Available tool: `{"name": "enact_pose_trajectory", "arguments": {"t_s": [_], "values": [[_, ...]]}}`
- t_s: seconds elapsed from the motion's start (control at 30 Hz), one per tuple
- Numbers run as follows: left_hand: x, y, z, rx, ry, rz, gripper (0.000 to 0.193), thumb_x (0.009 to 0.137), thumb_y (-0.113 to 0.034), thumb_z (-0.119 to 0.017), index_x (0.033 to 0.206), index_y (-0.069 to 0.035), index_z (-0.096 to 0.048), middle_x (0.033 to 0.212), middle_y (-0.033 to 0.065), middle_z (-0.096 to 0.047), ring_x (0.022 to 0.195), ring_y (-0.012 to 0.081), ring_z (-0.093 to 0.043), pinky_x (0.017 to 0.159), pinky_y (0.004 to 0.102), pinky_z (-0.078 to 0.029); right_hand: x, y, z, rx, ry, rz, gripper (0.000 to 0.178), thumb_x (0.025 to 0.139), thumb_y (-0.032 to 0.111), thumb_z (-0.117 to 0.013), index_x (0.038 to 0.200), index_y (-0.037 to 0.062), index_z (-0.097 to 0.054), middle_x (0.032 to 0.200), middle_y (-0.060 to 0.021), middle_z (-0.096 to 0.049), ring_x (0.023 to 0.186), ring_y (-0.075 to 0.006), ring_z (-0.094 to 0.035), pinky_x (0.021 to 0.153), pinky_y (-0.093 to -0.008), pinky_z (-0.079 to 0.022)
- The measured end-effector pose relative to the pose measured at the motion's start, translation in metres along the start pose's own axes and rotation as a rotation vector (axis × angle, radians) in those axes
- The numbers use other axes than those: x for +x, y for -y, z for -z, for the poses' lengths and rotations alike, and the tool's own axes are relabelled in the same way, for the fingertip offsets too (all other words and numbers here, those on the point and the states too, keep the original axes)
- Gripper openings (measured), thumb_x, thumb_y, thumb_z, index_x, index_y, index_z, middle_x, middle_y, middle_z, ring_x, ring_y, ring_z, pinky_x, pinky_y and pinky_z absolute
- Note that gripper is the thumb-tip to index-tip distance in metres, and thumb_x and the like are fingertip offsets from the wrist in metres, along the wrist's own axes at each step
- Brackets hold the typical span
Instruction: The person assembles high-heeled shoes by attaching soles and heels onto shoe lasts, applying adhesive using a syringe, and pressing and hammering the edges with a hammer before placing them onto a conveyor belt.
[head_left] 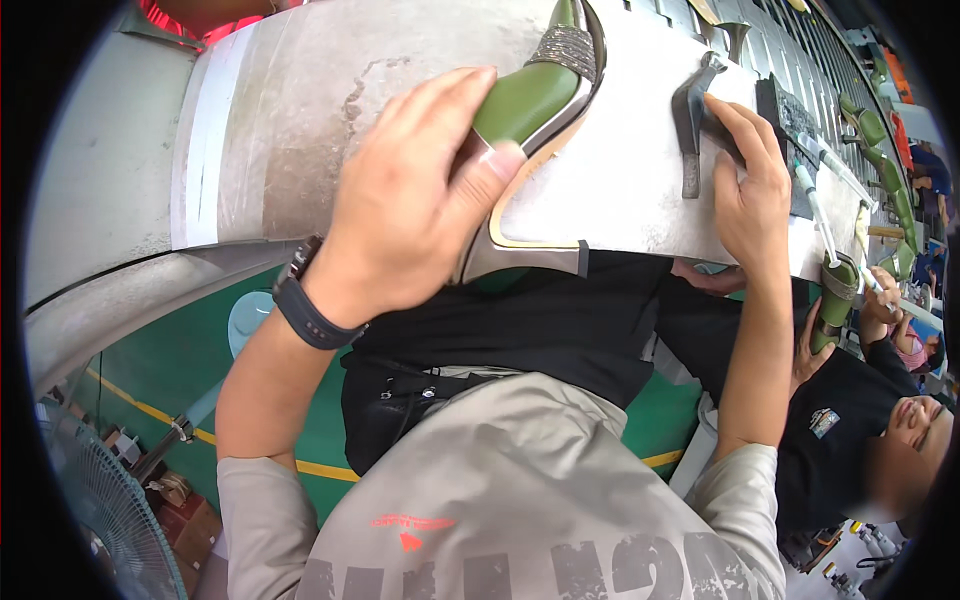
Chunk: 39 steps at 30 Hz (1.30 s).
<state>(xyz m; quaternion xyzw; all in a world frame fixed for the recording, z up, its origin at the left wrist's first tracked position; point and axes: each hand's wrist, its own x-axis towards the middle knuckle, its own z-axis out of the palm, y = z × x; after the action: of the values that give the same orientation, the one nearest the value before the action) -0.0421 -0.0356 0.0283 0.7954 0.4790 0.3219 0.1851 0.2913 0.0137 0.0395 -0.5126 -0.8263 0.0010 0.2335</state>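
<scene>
Over the desk [300, 130], the left hand [405, 195] clamps a green shoe [528, 102]; a loose grip could scuff it. Whether the right hand [753, 195] grips the dark tool [688, 140] is unclear.

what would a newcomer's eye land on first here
Probably the green heeled shoe with its glittery band, gripped in the left hand at top centre. Next, the right hand at a dark metal tool on the bench. At far right, a co-worker holds another green shoe.
</scene>
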Motion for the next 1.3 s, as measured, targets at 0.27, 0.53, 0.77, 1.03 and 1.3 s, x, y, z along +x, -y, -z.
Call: {"name": "enact_pose_trajectory", "arguments": {"t_s": [0.27,0.53,0.77,1.03,1.3], "values": [[0.017,0.018,-0.008,-0.261,0.021,0.095,0.046,0.114,-0.031,-0.048,0.14,0.004,-0.062,0.115,0.0125,-0.072,0.088,0.0141,-0.064,0.081,0.0281,-0.051,0.013,0.007,-0.019,-0.119,0.068,-0.057,0.045,0.085,-0.002,-0.065,0.13,0.0062,-0.07,0.111,-0.0194,-0.067,0.099,-0.0368,-0.068,0.089,-0.0437,-0.055],[0.017,0.023,-0.005,-0.177,-0.005,0.015,0.046,0.113,-0.03,-0.047,0.141,0.005,-0.061,0.126,0.0198,-0.07,0.105,0.0252,-0.07,0.094,0.0343,-0.052,-0.015,0.102,-0.012,0.757,-0.124,0.241,0.045,0.091,0.029,-0.082,0.115,-0.0067,-0.07,0.108,-0.0279,-0.072,0.097,-0.0377,-0.073,0.089,-0.0463,-0.059],[0.019,0.014,-0.002,-0.184,0.029,0.064,0.042,0.111,-0.022,-0.051,0.138,0.009,-0.062,0.127,0.0249,-0.069,0.116,0.0377,-0.068,0.102,0.041,-0.051,-0.014,0.114,-0.021,0.883,0.054,0.145,0.039,0.094,0.02,-0.077,0.118,-0.0091,-0.065,0.116,-0.0316,-0.071,0.107,-0.0448,-0.072,0.095,-0.0512,-0.059],[0.022,0.012,-0.005,-0.125,0.016,0.051,0.041,0.109,-0.018,-0.052,0.136,0.01,-0.062,0.126,0.0264,-0.069,0.113,0.0405,-0.067,0.1,0.043,-0.051,-0.001,0.127,-0.015,0.864,0.04,0.082,0.038,0.067,0.003,-0.087,0.101,-0.0067,-0.075,0.101,-0.023,-0.075,0.089,-0.0357,-0.076,0.078,-0.0402,-0.065],[0.025,0.012,-0.001,-0.235,0.022,0.109,0.044,0.102,-0.023,-0.066,0.133,0.007,-0.064,0.125,0.0265,-0.068,0.115,0.0448,-0.065,0.101,0.0464,-0.051,-0.008,0.114,-0.013,0.996,-0.034,-0.031,0.034,0.078,0.0,-0.083,0.11,-0.0049,-0.072,0.108,-0.0218,-0.075,0.098,-0.0334,-0.077,0.087,-0.039,-0.062]]}}
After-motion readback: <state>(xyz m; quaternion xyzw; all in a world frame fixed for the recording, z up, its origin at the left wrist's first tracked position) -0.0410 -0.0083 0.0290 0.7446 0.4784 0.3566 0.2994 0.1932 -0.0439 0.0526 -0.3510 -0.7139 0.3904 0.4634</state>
